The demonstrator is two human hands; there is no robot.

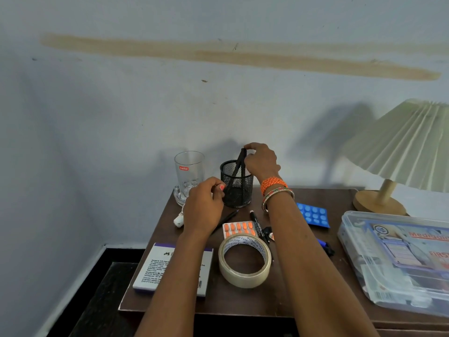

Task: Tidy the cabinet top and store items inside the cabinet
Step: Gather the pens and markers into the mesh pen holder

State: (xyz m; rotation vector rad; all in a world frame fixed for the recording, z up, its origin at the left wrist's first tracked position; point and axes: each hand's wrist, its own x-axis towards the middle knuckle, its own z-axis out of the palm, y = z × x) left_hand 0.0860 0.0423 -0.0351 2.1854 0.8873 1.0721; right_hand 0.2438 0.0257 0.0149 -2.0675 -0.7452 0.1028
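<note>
Both hands — left (202, 205), right (261, 161) — pinch black strip (239, 166) over mesh holder (237, 184).

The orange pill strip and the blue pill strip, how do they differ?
The orange pill strip holds oblong tablets; the blue pill strip holds round ones. The orange one lies between the two forearms, just behind the tape roll; the blue one lies right of the right forearm, toward the lamp. Both lie flat on the cabinet top, untouched.
</note>
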